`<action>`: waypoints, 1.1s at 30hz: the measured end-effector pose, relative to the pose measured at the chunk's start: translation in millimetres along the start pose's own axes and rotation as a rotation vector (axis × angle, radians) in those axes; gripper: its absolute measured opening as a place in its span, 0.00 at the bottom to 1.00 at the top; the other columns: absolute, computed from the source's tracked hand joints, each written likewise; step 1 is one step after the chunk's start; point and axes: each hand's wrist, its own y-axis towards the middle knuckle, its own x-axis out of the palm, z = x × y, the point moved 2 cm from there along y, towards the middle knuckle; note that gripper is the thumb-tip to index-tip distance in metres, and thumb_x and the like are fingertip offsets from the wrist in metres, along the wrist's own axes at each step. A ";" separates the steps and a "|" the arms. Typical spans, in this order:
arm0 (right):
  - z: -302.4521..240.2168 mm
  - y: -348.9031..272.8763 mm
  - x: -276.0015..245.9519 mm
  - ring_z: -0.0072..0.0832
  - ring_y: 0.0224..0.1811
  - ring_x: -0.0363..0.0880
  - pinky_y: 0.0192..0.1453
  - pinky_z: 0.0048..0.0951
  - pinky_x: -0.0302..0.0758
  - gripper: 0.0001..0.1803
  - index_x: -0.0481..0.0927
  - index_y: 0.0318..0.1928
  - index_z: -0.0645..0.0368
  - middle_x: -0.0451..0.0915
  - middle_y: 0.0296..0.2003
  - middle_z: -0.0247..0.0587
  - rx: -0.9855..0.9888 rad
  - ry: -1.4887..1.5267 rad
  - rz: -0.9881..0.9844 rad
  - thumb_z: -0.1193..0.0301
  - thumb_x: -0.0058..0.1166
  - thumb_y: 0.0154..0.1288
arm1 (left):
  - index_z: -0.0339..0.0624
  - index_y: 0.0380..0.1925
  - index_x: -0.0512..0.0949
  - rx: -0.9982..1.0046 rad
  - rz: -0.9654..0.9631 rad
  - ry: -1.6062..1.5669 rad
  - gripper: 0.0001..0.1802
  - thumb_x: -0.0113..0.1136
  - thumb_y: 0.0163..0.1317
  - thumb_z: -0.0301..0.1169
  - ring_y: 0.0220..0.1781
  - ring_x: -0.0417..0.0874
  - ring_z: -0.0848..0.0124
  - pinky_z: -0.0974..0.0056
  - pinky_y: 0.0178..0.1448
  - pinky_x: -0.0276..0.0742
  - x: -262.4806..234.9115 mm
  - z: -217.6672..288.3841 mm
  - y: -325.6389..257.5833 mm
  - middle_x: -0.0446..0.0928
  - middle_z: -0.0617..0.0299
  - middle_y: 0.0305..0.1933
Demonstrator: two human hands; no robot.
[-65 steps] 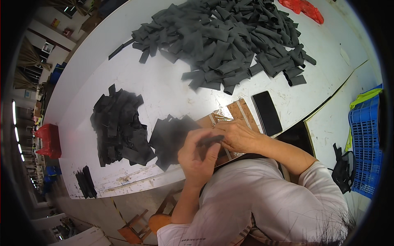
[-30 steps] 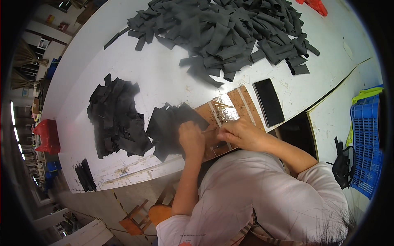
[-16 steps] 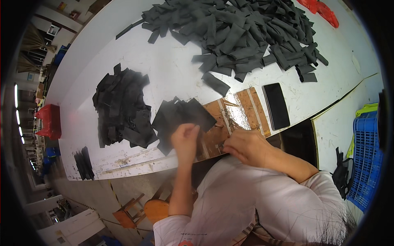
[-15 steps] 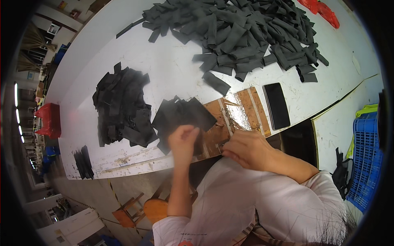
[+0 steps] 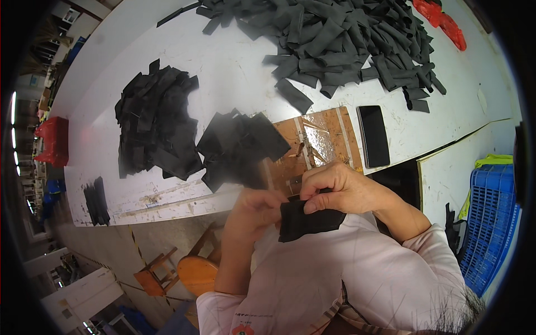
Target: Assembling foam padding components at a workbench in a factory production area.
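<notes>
Black fabric, a small flat dark cloth piece (image 5: 309,220), is what we are holding close to our chest: our right hand (image 5: 338,190) is pinching its top edge, our left hand (image 5: 254,209) gripping its left side, just below the brown wooden board (image 5: 321,139) on the white table (image 5: 234,72).

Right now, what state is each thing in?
black fabric piece: held off the table by both hands
left hand: grip on the piece's left edge
right hand: pinching its top edge
phone: flat, screen dark
wooden board: flat at table edge
grey strips: heaped loosely
</notes>
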 end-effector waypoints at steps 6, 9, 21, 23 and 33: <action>-3.5 0.5 -1.2 0.28 0.25 0.71 0.31 0.26 0.66 0.06 0.74 0.25 0.66 0.71 0.21 0.38 -0.030 -0.065 -0.041 0.75 0.53 0.50 | 0.30 0.29 0.74 -0.089 0.057 0.071 0.08 0.58 0.50 0.25 0.30 0.76 0.72 0.73 0.34 0.72 -4.0 -1.5 -1.3 0.75 0.53 0.30; -1.3 2.3 -3.4 0.29 0.25 0.73 0.29 0.25 0.67 0.08 0.74 0.27 0.67 0.73 0.22 0.39 -0.078 -0.158 -0.058 0.73 0.56 0.50 | 0.29 0.29 0.73 -0.092 0.062 0.180 0.08 0.57 0.52 0.24 0.25 0.75 0.76 0.76 0.28 0.71 3.5 7.3 -2.6 0.76 0.57 0.28; 9.7 11.2 18.3 0.37 0.27 0.72 0.33 0.33 0.68 0.08 0.73 0.29 0.64 0.72 0.26 0.42 -0.177 -0.685 0.173 0.72 0.54 0.50 | 0.35 0.28 0.74 -0.058 0.317 0.757 0.06 0.56 0.46 0.18 0.24 0.71 0.84 0.79 0.28 0.67 9.9 5.6 -7.9 0.73 0.69 0.22; 3.5 10.2 20.9 0.36 0.28 0.72 0.33 0.31 0.70 0.10 0.72 0.33 0.64 0.71 0.30 0.43 -0.277 -1.083 0.472 0.72 0.54 0.51 | 0.35 0.27 0.74 0.027 0.421 0.785 0.06 0.56 0.46 0.19 0.24 0.71 0.84 0.78 0.28 0.67 17.6 4.7 -8.3 0.73 0.69 0.22; 18.6 10.4 25.2 0.34 0.25 0.73 0.25 0.27 0.69 0.07 0.73 0.30 0.66 0.71 0.27 0.45 -0.198 -0.485 0.428 0.79 0.55 0.48 | 0.36 0.26 0.70 0.445 0.489 1.156 0.05 0.53 0.47 0.19 0.19 0.73 0.61 0.64 0.23 0.68 25.7 -15.3 10.2 0.71 0.53 0.20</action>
